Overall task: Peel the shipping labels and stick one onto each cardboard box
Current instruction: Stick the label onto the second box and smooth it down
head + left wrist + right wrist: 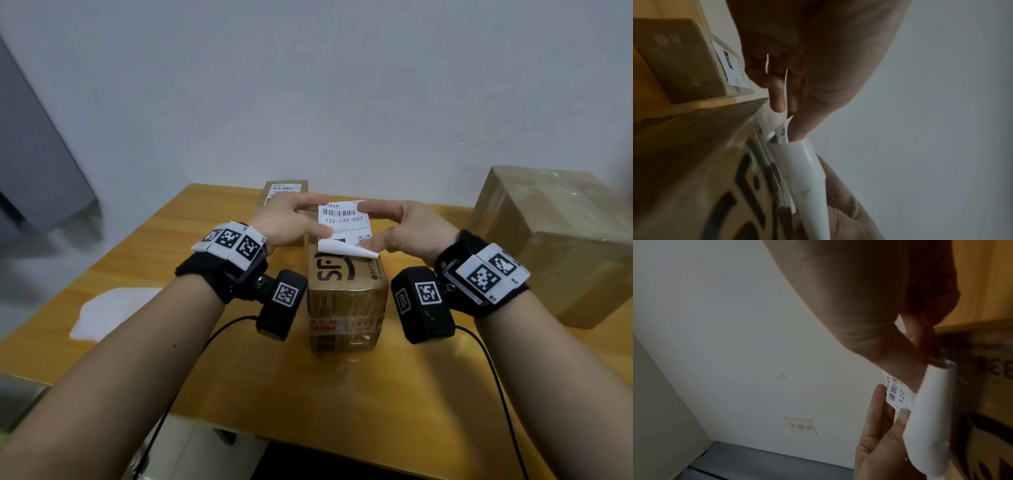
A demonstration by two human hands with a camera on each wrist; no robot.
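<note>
I hold a white shipping label (344, 222) printed "122-122-C07" just above the small cardboard box (346, 287) with the black logo at the table's middle. My left hand (320, 216) pinches its left edge and my right hand (368, 226) pinches its right edge. The label's near edge curls upward (342, 249) over the box top. The left wrist view shows my left hand's fingers (777, 99), the curled label (807, 170) and the box (694, 162). In the right wrist view the label (898, 394) lies between both hands beside the box (992, 386).
A flat cardboard box (286, 205) bearing a label stands behind my left hand. A large taped cardboard box (555, 246) fills the right side of the wooden table (342, 394). White backing sheets (113, 311) lie at the left. A wall runs close behind.
</note>
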